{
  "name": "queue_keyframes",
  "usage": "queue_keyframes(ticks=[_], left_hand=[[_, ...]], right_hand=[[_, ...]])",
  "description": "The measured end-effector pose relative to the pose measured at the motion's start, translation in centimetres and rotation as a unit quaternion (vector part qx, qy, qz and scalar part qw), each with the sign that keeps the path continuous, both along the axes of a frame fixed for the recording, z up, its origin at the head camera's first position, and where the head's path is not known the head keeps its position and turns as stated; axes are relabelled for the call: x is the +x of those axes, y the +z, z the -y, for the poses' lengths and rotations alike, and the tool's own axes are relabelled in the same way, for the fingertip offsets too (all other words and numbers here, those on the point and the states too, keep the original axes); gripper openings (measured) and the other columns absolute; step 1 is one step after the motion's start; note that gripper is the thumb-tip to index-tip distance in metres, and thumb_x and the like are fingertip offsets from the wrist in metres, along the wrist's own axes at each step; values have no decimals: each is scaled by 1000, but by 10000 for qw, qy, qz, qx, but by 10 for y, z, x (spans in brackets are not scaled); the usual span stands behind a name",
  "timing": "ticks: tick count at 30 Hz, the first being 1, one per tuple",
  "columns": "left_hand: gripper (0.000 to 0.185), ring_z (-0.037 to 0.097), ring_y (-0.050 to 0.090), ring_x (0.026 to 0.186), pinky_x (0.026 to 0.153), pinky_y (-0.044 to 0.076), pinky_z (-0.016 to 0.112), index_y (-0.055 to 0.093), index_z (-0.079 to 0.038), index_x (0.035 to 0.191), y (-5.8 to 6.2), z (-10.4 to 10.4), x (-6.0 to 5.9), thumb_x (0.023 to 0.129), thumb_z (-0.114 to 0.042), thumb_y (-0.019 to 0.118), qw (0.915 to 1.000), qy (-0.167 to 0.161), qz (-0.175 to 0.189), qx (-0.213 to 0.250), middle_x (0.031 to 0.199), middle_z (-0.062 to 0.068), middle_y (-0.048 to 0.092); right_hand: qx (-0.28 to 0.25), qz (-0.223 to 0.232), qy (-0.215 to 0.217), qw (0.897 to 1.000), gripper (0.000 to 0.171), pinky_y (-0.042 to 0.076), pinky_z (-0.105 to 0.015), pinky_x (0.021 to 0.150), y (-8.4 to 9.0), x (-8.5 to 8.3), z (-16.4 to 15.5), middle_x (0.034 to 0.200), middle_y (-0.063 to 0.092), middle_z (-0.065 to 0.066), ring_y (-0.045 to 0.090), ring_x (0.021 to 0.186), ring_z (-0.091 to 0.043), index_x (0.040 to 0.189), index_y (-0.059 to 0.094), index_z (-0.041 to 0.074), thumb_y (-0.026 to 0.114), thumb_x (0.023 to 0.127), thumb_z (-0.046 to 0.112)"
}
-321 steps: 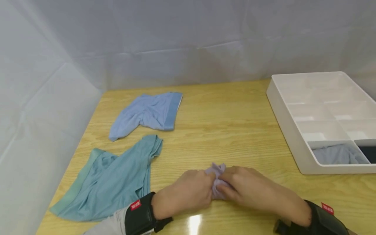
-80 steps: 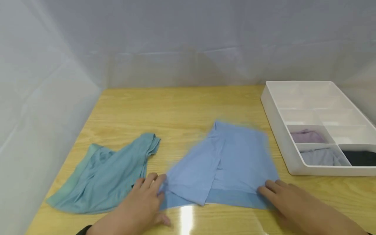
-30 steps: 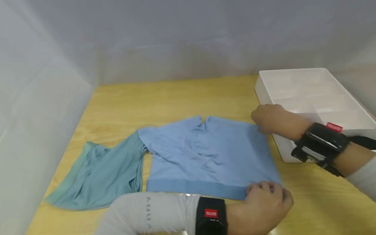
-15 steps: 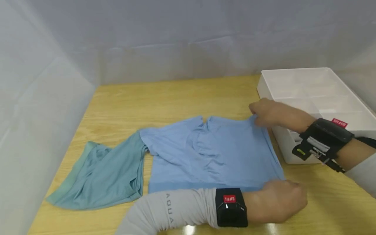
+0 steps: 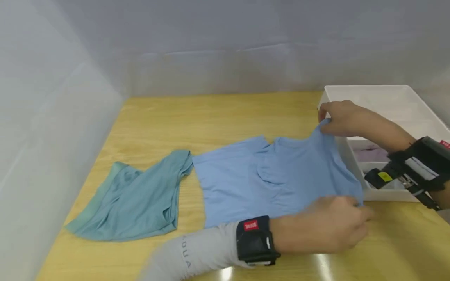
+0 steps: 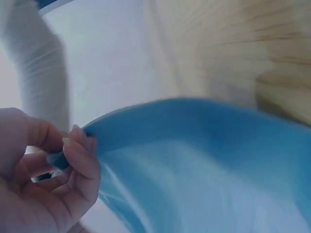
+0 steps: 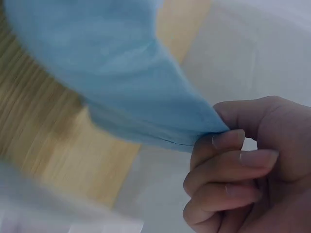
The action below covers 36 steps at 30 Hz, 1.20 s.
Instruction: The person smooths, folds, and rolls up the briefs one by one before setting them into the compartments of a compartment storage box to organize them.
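A pair of light blue boxer briefs lies spread in the middle of the table, its right side raised between both hands. My left hand pinches the waistband corner at the near right; in the left wrist view, thumb and fingers close on the waistband. Farther back, my right hand pinches the leg hem's outer corner, beside the white box. The right wrist view has the cloth stretching away from those fingertips. My left forearm hides part of the waistband in the head view.
Teal boxer briefs lie at the left, right against the blue pair's left leg. A white divided box stands at the right; a folded lilac garment sits in one compartment. My right arm covers part of the box.
Earlier the hands held the lilac garment, now in the box. The blue boxer briefs came from the back left and were spread. In the last half second their right side rose and shifted right.
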State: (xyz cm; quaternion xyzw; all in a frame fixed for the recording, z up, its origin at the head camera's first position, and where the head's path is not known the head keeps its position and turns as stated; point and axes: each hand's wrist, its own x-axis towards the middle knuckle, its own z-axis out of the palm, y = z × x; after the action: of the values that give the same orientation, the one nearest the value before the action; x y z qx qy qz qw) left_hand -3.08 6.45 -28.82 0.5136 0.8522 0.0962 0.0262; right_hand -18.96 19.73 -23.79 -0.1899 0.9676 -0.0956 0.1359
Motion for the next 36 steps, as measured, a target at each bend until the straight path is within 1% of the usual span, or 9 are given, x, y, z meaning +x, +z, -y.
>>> queue_keyframes(ticks=[4, 9, 14, 19, 23, 26, 29, 31, 36], left_hand=[[11, -2, 52, 68, 62, 42, 9, 68, -12, 92, 8, 63, 9, 90, -9, 58, 9889, 195, 337, 1433, 75, -9, 59], [19, -4, 50, 63, 61, 43, 8, 71, -3, 101, 4, 136, 29, 86, -2, 59, 9562, 1317, 1313, 2262, 77, -3, 65], [19, -6, 44, 52, 48, 42, 16, 69, 1, 104, -13, 185, 45, 90, -4, 57, 9173, 2470, 2363, 2045, 61, -10, 55], [28, -3, 51, 55, 56, 47, 20, 62, 8, 112, -30, 201, 50, 94, -13, 56, 8987, 2723, 3173, 1321, 61, -10, 59], [36, 6, 54, 53, 49, 44, 25, 59, 3, 120, -32, 196, 58, 94, -21, 58, 9247, 2821, 2501, 529, 64, -4, 59], [32, 12, 53, 55, 44, 40, 25, 64, -4, 113, -32, 186, 68, 88, -24, 66, 9607, 2705, 579, 233, 71, 1, 55], [33, 17, 53, 68, 51, 42, 25, 66, -9, 109, -36, 173, 75, 84, -30, 71, 9684, 2374, -767, -1, 84, 3, 54], [41, 20, 55, 82, 62, 47, 29, 65, -9, 112, -39, 164, 77, 85, -39, 69, 9734, 2068, -942, -287, 95, 6, 56], [66, 39, 59, 109, 83, 53, 43, 59, 1, 121, -41, 159, 65, 92, -57, 52, 9732, 1997, 76, -1140, 119, 23, 60]], right_hand=[[-715, 24, 137, 9973, 19, 37, -32, 53, 10, -1, 41, 68, 49, -4, 45, 58, -19, 103, 55, 5, 56, 88, 16], [-1581, 157, 167, 9872, 20, 41, -30, 59, 6, -3, 118, 78, 55, -6, 50, 63, -17, 104, 59, 7, 57, 87, 15], [-2539, 916, -191, 9627, 15, 44, -24, 52, -26, 4, 196, 81, 59, -7, 52, 54, -13, 102, 58, 7, 59, 88, 12], [-2337, 1273, 120, 9639, 22, 44, -23, 52, -55, 13, 224, 78, 62, -8, 58, 58, -15, 113, 54, 5, 58, 92, 13], [-2111, 1203, 699, 9675, 38, 45, -24, 57, -67, 17, 209, 84, 63, -7, 57, 66, -15, 131, 44, 6, 54, 97, 19], [-2142, 273, 1512, 9646, 30, 48, -28, 64, -65, 19, 184, 89, 62, -7, 57, 73, -17, 125, 52, 2, 52, 97, 11], [-1823, -765, 2371, 9512, 20, 50, -35, 74, -61, 17, 151, 91, 64, -9, 60, 82, -22, 103, 65, 1, 51, 90, -2], [-1398, -931, 2742, 9469, 21, 50, -39, 82, -61, 16, 129, 93, 67, -10, 63, 89, -25, 95, 69, 1, 51, 86, -6], [-632, -621, 2919, 9523, 22, 47, -45, 94, -70, 27, 81, 109, 66, -14, 61, 108, -32, 100, 71, 1, 54, 87, -5]])
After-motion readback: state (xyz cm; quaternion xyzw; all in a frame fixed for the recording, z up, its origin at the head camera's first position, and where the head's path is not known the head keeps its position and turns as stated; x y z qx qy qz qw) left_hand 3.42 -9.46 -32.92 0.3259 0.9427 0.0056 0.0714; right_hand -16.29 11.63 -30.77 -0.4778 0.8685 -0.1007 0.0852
